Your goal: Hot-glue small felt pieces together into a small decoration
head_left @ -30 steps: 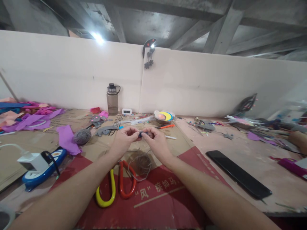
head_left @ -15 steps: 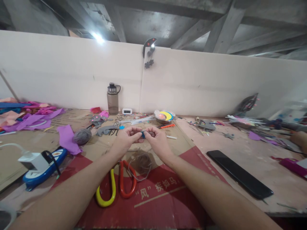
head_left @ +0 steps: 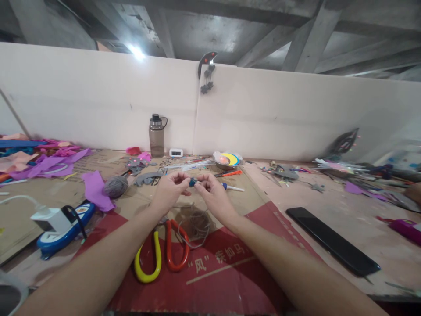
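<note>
Over the cardboard, my left hand (head_left: 169,189) and my right hand (head_left: 213,193) are close together with their fingers closed. Pinched between their fingertips is a small blue piece (head_left: 192,181), too small to make out its kind. Below them lies a loose tangle of grey yarn (head_left: 200,221); whether a strand runs up to my fingers I cannot tell. Scissors (head_left: 148,259) with one yellow and one red handle rest on the red print, their blades mostly hidden. A white stick with a blue end (head_left: 235,188) lies just right of my right hand.
Left are a grey yarn ball (head_left: 115,187), purple felt (head_left: 95,191) and a blue power strip (head_left: 80,219) with a charger. A bottle (head_left: 157,138) and a bowl (head_left: 226,160) stand behind. A black phone (head_left: 332,241) lies right. Another person's hand (head_left: 413,192) shows at the far right.
The view has shifted slightly, moving everything a little to the right. My fingers have changed their hold on the blue piece, and the right fingers are now less curled around it.
</note>
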`<state>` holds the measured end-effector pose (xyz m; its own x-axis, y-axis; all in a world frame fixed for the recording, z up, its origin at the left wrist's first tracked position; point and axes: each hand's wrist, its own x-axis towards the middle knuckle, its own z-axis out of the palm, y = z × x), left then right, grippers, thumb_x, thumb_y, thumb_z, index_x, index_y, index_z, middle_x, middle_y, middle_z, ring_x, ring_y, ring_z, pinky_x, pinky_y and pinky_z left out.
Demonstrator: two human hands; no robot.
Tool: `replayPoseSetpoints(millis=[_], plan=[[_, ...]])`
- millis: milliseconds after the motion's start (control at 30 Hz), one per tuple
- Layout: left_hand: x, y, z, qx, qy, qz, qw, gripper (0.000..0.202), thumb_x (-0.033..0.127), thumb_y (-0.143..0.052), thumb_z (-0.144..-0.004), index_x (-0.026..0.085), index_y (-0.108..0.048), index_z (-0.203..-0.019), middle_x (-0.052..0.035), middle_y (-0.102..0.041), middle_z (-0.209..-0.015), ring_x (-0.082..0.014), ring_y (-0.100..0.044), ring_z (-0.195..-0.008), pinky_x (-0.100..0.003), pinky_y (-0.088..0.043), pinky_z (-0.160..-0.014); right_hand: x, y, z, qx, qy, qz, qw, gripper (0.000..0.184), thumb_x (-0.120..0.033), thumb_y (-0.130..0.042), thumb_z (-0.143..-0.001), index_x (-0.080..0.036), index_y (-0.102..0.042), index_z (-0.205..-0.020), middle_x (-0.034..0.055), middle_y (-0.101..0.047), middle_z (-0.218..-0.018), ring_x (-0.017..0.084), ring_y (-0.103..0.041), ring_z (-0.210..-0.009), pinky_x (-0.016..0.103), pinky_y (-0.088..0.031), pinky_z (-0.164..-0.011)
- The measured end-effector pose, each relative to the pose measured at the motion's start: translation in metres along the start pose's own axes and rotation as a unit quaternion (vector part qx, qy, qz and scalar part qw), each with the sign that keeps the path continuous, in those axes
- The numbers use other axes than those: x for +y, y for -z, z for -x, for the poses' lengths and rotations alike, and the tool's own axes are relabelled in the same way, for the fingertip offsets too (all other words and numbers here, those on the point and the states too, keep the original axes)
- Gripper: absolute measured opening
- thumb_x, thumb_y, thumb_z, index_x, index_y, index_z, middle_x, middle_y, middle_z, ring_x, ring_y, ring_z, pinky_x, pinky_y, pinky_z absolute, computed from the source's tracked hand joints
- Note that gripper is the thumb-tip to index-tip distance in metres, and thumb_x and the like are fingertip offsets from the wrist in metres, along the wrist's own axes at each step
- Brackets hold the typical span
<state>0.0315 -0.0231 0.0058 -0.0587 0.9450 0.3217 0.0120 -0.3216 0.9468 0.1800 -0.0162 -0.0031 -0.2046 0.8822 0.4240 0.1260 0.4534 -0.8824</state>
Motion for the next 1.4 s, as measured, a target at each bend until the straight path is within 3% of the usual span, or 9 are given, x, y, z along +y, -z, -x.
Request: replayPoseSetpoints(millis=[133, 267, 433, 600, 800, 967, 1067, 1200, 1400], plan=[[0.001, 0.015, -0.011, 0.078, -0.014, -0.009, 0.997, 0.023, 0.034, -0.067, -0.064, 0.014, -0.06, -0.074, 0.0012, -0.058, -0.068, -0.0089, -0.053, -0.055, -0.026, -0.055, -0.051, -0.005, 0.001, -0.002, -0.051, -0.004, 0.013, 0.999, 0.021, -0.036, -0.05, -0.078, -0.018, -0.059, -0.076, -0.0028, -0.05, -0.063, 0.011, -0.044, -0.061, 0.024, -0.035, -0.059], [0.0, 0.033, -0.023, 0.156, -0.036, 0.024, 0.987, 0.019, 0.029, -0.067, -0.062, 0.014, -0.058, -0.071, 0.0032, -0.054, -0.064, -0.0074, -0.052, -0.053, -0.024, -0.054, -0.052, -0.019, 0.007, -0.003, -0.088, -0.053, -0.034, 0.994, 0.027, -0.042, -0.05, -0.078, -0.018, -0.062, -0.078, -0.0064, -0.035, -0.051, 0.009, -0.032, -0.048, 0.022, -0.026, -0.046], [-0.009, 0.054, -0.037, 0.205, -0.049, 0.096, 0.973, 0.016, 0.025, -0.065, -0.062, 0.014, -0.054, -0.068, 0.0013, -0.058, -0.065, -0.0104, -0.06, -0.061, -0.027, -0.054, -0.066, -0.036, 0.016, -0.004, -0.128, -0.104, -0.161, 0.973, 0.032, -0.05, -0.055, -0.074, -0.019, -0.059, -0.084, -0.0077, -0.028, -0.053, 0.006, -0.023, -0.045, 0.02, -0.016, -0.042], [-0.016, 0.065, -0.042, 0.244, -0.038, 0.133, 0.96, 0.015, 0.021, -0.066, -0.06, 0.014, -0.053, -0.065, 0.0029, -0.056, -0.062, -0.0113, -0.063, -0.065, -0.029, -0.053, -0.073, -0.067, 0.025, -0.009, -0.135, -0.08, -0.186, 0.97, 0.029, -0.047, -0.059, -0.073, -0.02, -0.059, -0.081, -0.0068, -0.031, -0.054, 0.006, -0.024, -0.045, 0.02, -0.016, -0.041], [-0.017, 0.067, -0.041, 0.23, -0.023, 0.166, 0.959, 0.016, 0.021, -0.068, -0.062, 0.013, -0.054, -0.066, 0.001, -0.059, -0.065, -0.0112, -0.063, -0.066, -0.029, -0.053, -0.073, -0.1, 0.038, -0.004, -0.178, 0.023, -0.113, 0.977, 0.024, -0.042, -0.053, -0.079, -0.022, -0.065, -0.082, -0.0045, -0.043, -0.053, 0.007, -0.035, -0.047, 0.022, -0.028, -0.045], [-0.01, 0.053, -0.036, 0.148, 0.011, 0.208, 0.967, 0.018, 0.025, -0.066, -0.067, 0.014, -0.054, -0.072, -0.0033, -0.063, -0.073, -0.0146, -0.065, -0.074, -0.029, -0.053, -0.073, -0.064, 0.026, 0.009, -0.333, 0.072, 0.066, 0.938, 0.022, -0.032, -0.051, -0.082, -0.021, -0.069, -0.074, 0.0016, -0.065, -0.074, 0.015, -0.055, -0.068, 0.029, -0.04, -0.062], [-0.005, 0.039, -0.029, 0.097, 0.006, 0.193, 0.976, 0.02, 0.025, -0.068, -0.066, 0.014, -0.052, -0.071, -0.0018, -0.063, -0.071, -0.0145, -0.066, -0.074, -0.03, -0.053, -0.075, -0.031, 0.017, 0.01, -0.259, 0.059, 0.087, 0.96, 0.026, -0.031, -0.046, -0.085, -0.02, -0.067, -0.075, 0.0029, -0.064, -0.073, 0.017, -0.056, -0.07, 0.031, -0.041, -0.065], [-0.006, 0.027, -0.022, 0.086, 0.019, 0.148, 0.985, 0.021, 0.026, -0.069, -0.066, 0.013, -0.052, -0.07, -0.0015, -0.062, -0.07, -0.0138, -0.065, -0.071, -0.032, -0.053, -0.076, -0.013, 0.024, -0.002, -0.049, 0.027, -0.029, 0.998, 0.021, -0.032, -0.061, -0.075, -0.022, -0.059, -0.093, -0.0002, -0.06, -0.078, 0.013, -0.055, -0.07, 0.027, -0.043, -0.066], [-0.012, 0.028, -0.022, 0.098, 0.012, 0.143, 0.985, 0.021, 0.025, -0.069, -0.065, 0.012, -0.053, -0.071, -0.002, -0.062, -0.07, -0.0142, -0.066, -0.07, -0.035, -0.053, -0.078, -0.016, 0.054, -0.022, 0.186, 0.026, -0.222, 0.957, 0.042, -0.033, -0.067, -0.069, -0.024, -0.044, -0.102, -0.0098, -0.047, -0.063, 0.004, -0.036, -0.043, 0.017, -0.031, -0.042]])
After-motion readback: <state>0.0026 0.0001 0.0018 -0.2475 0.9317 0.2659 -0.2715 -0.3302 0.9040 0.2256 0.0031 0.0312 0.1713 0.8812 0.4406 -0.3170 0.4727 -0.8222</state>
